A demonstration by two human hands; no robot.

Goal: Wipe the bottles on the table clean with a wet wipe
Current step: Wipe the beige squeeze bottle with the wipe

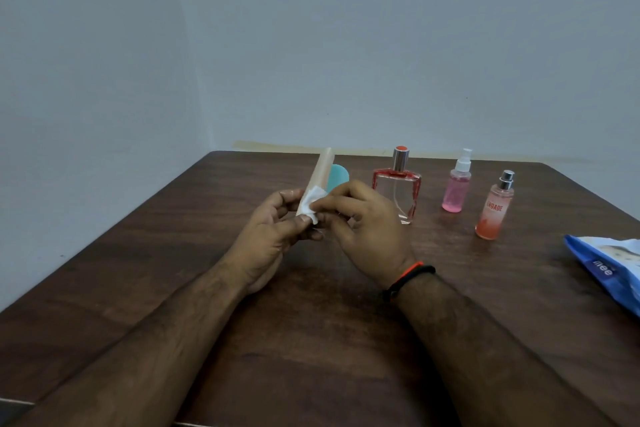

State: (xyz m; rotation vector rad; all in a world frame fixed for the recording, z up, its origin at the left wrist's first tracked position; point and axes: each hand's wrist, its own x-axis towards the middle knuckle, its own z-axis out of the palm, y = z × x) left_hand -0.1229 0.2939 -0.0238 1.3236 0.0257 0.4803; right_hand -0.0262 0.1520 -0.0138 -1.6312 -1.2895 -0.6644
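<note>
A slim beige bottle point(320, 173) is held tilted above the counter point(173, 253) in the left hand point(273, 236) grip, left of the red perfume bottle point(398, 184), while a white wet wipe point(310, 204) is pinched against it by the right hand point(363, 222)

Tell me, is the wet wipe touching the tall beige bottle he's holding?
Touching. The head view shows the white wet wipe pressed flat against the lower side of the beige bottle, pinched there by the right hand while the left hand grips the bottle's base.

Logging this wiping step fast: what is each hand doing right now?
Left hand: grips the tall beige tube-shaped bottle, tilted above the table.
Right hand: pinches the small white wet wipe against that bottle.
</note>
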